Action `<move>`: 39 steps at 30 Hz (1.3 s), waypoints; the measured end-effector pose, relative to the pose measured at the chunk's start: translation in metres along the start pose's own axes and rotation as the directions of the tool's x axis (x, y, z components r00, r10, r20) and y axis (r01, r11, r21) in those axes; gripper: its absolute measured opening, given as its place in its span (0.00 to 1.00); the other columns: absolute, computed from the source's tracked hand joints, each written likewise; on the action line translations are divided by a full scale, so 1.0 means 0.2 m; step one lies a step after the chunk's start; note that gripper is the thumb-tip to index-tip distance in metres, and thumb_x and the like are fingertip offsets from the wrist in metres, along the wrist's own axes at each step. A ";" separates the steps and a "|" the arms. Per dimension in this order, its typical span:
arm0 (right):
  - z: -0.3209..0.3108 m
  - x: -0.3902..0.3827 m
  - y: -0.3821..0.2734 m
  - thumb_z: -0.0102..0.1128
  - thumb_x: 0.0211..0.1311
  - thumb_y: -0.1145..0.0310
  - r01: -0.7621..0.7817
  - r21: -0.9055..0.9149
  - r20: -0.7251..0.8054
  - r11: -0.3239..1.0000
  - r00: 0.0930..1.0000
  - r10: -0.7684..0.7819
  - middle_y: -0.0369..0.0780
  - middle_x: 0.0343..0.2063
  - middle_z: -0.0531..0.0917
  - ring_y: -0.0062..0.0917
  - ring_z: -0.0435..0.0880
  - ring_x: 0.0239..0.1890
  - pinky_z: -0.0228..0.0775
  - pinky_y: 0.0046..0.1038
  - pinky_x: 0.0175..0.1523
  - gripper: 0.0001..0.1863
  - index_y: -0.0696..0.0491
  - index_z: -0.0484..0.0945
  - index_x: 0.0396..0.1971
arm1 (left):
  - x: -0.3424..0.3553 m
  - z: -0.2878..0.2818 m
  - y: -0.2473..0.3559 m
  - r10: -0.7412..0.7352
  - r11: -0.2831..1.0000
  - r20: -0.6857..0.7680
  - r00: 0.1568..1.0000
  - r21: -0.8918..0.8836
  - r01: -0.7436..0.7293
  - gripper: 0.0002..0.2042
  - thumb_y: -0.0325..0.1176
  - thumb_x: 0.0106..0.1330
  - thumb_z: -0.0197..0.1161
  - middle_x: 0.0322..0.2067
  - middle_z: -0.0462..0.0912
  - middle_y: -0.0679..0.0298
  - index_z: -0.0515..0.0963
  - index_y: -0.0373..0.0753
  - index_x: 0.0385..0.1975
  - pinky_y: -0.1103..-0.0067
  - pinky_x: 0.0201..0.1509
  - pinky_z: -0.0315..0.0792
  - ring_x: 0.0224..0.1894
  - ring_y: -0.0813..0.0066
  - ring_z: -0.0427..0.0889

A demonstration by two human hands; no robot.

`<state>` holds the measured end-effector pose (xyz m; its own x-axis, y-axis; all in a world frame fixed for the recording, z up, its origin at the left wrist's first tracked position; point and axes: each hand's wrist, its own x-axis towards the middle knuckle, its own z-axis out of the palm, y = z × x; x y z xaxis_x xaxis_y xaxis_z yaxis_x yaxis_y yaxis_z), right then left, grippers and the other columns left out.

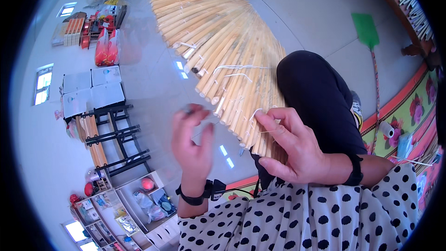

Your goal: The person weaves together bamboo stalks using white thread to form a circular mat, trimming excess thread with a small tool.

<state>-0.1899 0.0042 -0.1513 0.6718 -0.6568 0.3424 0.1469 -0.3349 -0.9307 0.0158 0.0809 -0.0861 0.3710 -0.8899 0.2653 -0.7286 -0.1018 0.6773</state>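
A long mat of pale reed sticks [227,42], tied together with white string, curves from the far side down to my lap. My right hand [299,146] grips its near end, the index fingertip pressing by a loop of white string [254,113] and the thumb lower at the mat's edge. A thin thread crosses near those fingers. Off the mat's left edge, my left hand [190,142] is raised and blurred by motion, thumb and fingers apart. Something small and dark shows at its fingertips, too smeared to name. Loose string ends [234,67] lie across the sticks.
My bent knee [313,76] supports the mat's right side. A green fly swatter [366,30] and a white roll [386,129] lie to the right, by a flowered mat [418,107]. Black-framed folded furniture [114,137] and shelves [109,214] stand at left.
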 end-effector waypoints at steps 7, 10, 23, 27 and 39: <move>0.03 -0.01 -0.03 0.66 0.53 0.65 0.067 -0.150 -0.022 0.986 0.997 -0.071 0.51 0.50 0.69 0.36 0.81 0.34 0.77 0.30 0.37 0.38 0.64 0.62 0.62 | -0.05 0.03 0.06 0.234 0.941 0.397 0.888 0.137 -0.309 0.09 0.21 0.49 0.65 0.30 0.78 0.57 0.74 0.35 0.30 0.68 0.31 0.72 0.28 0.57 0.77; 0.04 -0.02 -0.05 0.66 0.53 0.65 0.053 -0.166 -0.014 0.985 0.998 -0.056 0.51 0.50 0.69 0.36 0.80 0.33 0.77 0.31 0.37 0.38 0.65 0.62 0.62 | -0.01 0.03 0.05 0.260 0.939 0.384 0.886 0.115 -0.325 0.08 0.20 0.50 0.64 0.25 0.78 0.59 0.74 0.35 0.29 0.70 0.27 0.71 0.25 0.60 0.77; 0.03 -0.02 -0.09 0.65 0.54 0.57 0.090 -0.327 0.108 0.941 0.992 -0.058 0.55 0.51 0.66 0.44 0.76 0.46 0.74 0.32 0.50 0.42 0.73 0.61 0.60 | -0.05 0.05 0.14 0.130 0.975 0.304 0.944 0.132 -0.177 0.08 0.21 0.53 0.65 0.23 0.79 0.56 0.75 0.34 0.32 0.72 0.27 0.73 0.24 0.57 0.81; 0.05 -0.02 -0.08 0.66 0.52 0.56 0.098 -0.427 0.093 0.899 0.994 -0.065 0.52 0.50 0.68 0.39 0.77 0.41 0.74 0.31 0.44 0.42 0.72 0.63 0.59 | -0.06 0.08 0.14 0.106 0.982 0.277 0.955 0.121 -0.144 0.07 0.22 0.54 0.65 0.24 0.80 0.55 0.75 0.33 0.31 0.72 0.27 0.74 0.24 0.58 0.82; 0.04 -0.03 -0.10 0.66 0.49 0.55 0.080 -0.523 0.015 0.849 0.996 -0.085 0.39 0.32 0.73 0.23 0.76 0.26 0.67 0.23 0.23 0.40 0.67 0.68 0.59 | -0.12 0.14 0.13 0.254 0.954 0.142 0.957 0.127 -0.272 0.19 0.17 0.56 0.63 0.29 0.81 0.53 0.62 0.32 0.43 0.75 0.31 0.77 0.29 0.63 0.85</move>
<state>-0.1903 0.0199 -0.1362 0.6676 -0.6158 0.4185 -0.2009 -0.6902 -0.6952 -0.0279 0.0879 -0.0944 0.0882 -0.9406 0.3279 -0.8692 0.0881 0.4865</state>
